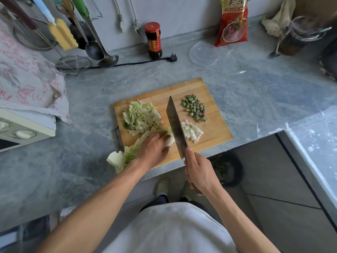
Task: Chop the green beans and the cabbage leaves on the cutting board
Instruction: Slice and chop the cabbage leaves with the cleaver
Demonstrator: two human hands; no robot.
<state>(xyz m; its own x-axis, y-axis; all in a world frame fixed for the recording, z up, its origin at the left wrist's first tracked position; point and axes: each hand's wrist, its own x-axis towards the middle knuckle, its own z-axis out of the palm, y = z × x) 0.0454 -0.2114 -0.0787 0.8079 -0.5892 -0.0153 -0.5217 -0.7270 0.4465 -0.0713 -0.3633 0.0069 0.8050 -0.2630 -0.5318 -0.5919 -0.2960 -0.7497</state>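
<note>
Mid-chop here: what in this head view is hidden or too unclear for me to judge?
- Left hand covers the middle of the cabbage leaf; its fingertips' gap to the cleaver is unclear.
- Right hand hides the cleaver handle.
- Whether the blade edge touches the board cannot be told from above.
- Bin contents under the counter: dark, cut off by the counter edge.

On the grey marbled countertop point(246, 92), a dark sauce bottle with a red cap and label point(153, 40) stands at twelve o'clock, a black plug and cord point(173, 57) just beside it. At one o'clock lies a clear round plastic lid point(205, 52), with a red noodle packet point(233, 21) behind. Steel ladles point(102, 53) and a wire skimmer point(73, 64) hang at eleven. A floral pink cloth point(27, 77) drapes at nine.
</note>
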